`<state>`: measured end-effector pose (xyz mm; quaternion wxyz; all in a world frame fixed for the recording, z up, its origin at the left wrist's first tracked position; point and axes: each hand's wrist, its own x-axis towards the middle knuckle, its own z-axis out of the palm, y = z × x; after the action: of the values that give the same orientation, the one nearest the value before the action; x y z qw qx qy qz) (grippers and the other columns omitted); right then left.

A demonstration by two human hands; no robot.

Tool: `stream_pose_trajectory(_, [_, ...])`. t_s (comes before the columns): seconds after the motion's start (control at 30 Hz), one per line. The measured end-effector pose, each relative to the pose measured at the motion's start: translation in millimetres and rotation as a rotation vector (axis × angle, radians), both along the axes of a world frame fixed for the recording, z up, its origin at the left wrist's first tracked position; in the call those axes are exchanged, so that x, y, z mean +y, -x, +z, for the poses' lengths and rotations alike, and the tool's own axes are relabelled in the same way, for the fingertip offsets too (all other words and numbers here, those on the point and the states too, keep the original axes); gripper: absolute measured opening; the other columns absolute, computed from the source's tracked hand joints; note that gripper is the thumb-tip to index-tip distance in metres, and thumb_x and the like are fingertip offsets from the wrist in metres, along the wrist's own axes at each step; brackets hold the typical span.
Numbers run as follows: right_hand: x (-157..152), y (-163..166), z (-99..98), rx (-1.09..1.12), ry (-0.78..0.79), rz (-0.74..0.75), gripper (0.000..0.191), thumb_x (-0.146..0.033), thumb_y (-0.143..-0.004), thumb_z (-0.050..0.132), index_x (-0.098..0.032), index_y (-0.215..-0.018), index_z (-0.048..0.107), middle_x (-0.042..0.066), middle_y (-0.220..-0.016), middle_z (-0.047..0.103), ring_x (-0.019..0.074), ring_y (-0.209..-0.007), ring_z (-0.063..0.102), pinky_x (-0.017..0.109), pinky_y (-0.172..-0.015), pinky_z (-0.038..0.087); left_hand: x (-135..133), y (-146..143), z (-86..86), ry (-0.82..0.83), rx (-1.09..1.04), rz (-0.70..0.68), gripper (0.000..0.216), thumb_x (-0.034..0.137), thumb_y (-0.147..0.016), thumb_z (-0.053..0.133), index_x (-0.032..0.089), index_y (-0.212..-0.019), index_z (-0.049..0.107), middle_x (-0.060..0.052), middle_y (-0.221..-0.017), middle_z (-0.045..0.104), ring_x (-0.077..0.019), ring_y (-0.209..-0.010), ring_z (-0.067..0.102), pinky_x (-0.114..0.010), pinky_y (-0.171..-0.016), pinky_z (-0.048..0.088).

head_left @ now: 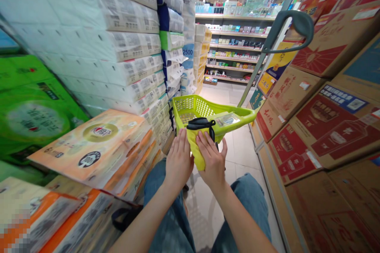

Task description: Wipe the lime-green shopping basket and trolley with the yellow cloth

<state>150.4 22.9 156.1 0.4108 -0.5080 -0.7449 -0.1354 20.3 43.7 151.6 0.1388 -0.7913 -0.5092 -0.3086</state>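
Note:
A soft yellow pouch-like item point(196, 150) with a black top and a thin black cord loop is between my hands, just in front of the basket. My left hand point(179, 156) has its fingers straight and close together along the item's left edge, the thumb mostly hidden. From the right, my right hand point(212, 162) lays its fingers over the yellow fabric, with the little finger sticking out. A lime-green plastic basket point(184, 104) with holes in its walls stands directly beyond, its near rim partly covered by the item. Whether anything lies inside the basket is unclear.
White tissue packs point(130, 43) are stacked high on the left, with orange packs point(115, 142) nearer. Printed cartons point(335, 118) line the right side. A grey loop handle point(308, 33) on a pole rises behind the basket. Product shelves point(234, 33) stand at the back.

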Motion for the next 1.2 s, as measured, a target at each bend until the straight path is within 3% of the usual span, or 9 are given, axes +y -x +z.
stream_pose_trajectory(0.1, [6.6,-29.4,-0.2,-0.043,-0.026,-0.039,0.053,-0.02,-0.088,0.047,-0.021,-0.142,0.046,0.009,-0.142,0.057,0.0225,-0.136,0.049,0.051,-0.122,-0.003,-1.3,-1.2,5.8,0.029,0.014,0.011,0.072,0.02,-0.091,0.048,0.006,-0.154,0.017,-0.018,-0.158,0.032,-0.0271,-0.147,0.03,-0.042,-0.117,0.034])
stream_pose_trajectory(0.3, [24.9,-78.6,0.5,0.033,-0.044,-0.295,0.061,-0.01,-0.081,0.044,-0.024,-0.14,0.047,0.006,-0.143,0.056,0.0219,-0.137,0.048,0.052,-0.121,-0.001,-2.4,-2.3,7.6,0.024,0.026,-0.001,0.073,0.022,-0.092,0.049,0.006,-0.155,0.014,-0.018,-0.157,0.033,-0.0271,-0.147,0.029,-0.043,-0.118,0.033])
stream_pose_trajectory(0.43, [23.1,-55.8,-1.4,0.072,-0.049,-0.286,0.064,-0.01,-0.08,0.044,-0.022,-0.143,0.044,0.008,-0.145,0.054,0.0235,-0.139,0.045,0.053,-0.121,0.002,-2.8,-4.4,6.9,0.031,0.026,0.001,0.073,0.021,-0.091,0.049,0.006,-0.154,0.015,-0.018,-0.158,0.032,-0.027,-0.148,0.028,-0.043,-0.118,0.032])
stream_pose_trajectory(0.63, [0.8,2.0,-1.1,0.018,-0.01,-0.008,0.059,-0.017,-0.086,0.045,-0.019,-0.146,0.042,0.009,-0.144,0.055,0.0214,-0.139,0.045,0.047,-0.123,0.002,-1.4,-3.7,1.6,0.027,0.017,-0.003,0.072,0.009,-0.085,0.045,0.004,-0.152,0.021,-0.019,-0.157,0.033,-0.0274,-0.147,0.029,-0.042,-0.118,0.032])
stream_pose_trajectory(0.8, [3.9,-22.5,-2.4,-0.039,-0.028,-0.006,0.057,-0.018,-0.088,0.046,-0.021,-0.145,0.043,0.008,-0.143,0.056,0.0218,-0.137,0.048,0.05,-0.122,-0.001,-2.0,-2.0,3.7,0.043,0.034,0.0,0.071,0.016,-0.088,0.049,0.003,-0.152,0.021,-0.019,-0.157,0.032,-0.0271,-0.147,0.029,-0.042,-0.119,0.032])
stream_pose_trajectory(1.0, [25.3,-71.1,-1.7,0.076,-0.075,-0.302,0.062,-0.01,-0.083,0.044,-0.024,-0.144,0.045,0.007,-0.144,0.055,0.0236,-0.137,0.047,0.053,-0.121,0.006,-3.5,-5.0,8.9,0.046,0.067,0.005,0.07,0.023,-0.092,0.049,0.005,-0.153,0.02,-0.016,-0.158,0.032,-0.025,-0.149,0.026,-0.04,-0.12,0.029])
stream_pose_trajectory(1.1, [20.7,-52.1,-0.4,0.094,-0.046,-0.271,0.063,-0.011,-0.082,0.044,-0.022,-0.144,0.044,0.008,-0.146,0.053,0.0236,-0.139,0.045,0.052,-0.122,0.007,-3.0,-7.1,6.7,0.047,0.049,0.002,0.071,0.023,-0.092,0.049,0.004,-0.153,0.019,-0.017,-0.158,0.031,-0.0261,-0.149,0.026,-0.041,-0.12,0.029])
stream_pose_trajectory(1.2, [7.2,-16.7,0.6,0.067,-0.005,-0.104,0.058,-0.016,-0.086,0.046,-0.02,-0.144,0.044,0.008,-0.145,0.054,0.0213,-0.14,0.044,0.047,-0.123,0.004,-1.6,-7.3,2.7,0.036,0.024,-0.006,0.072,0.017,-0.089,0.048,0.004,-0.153,0.018,-0.019,-0.158,0.031,-0.0273,-0.148,0.029,-0.042,-0.118,0.032])
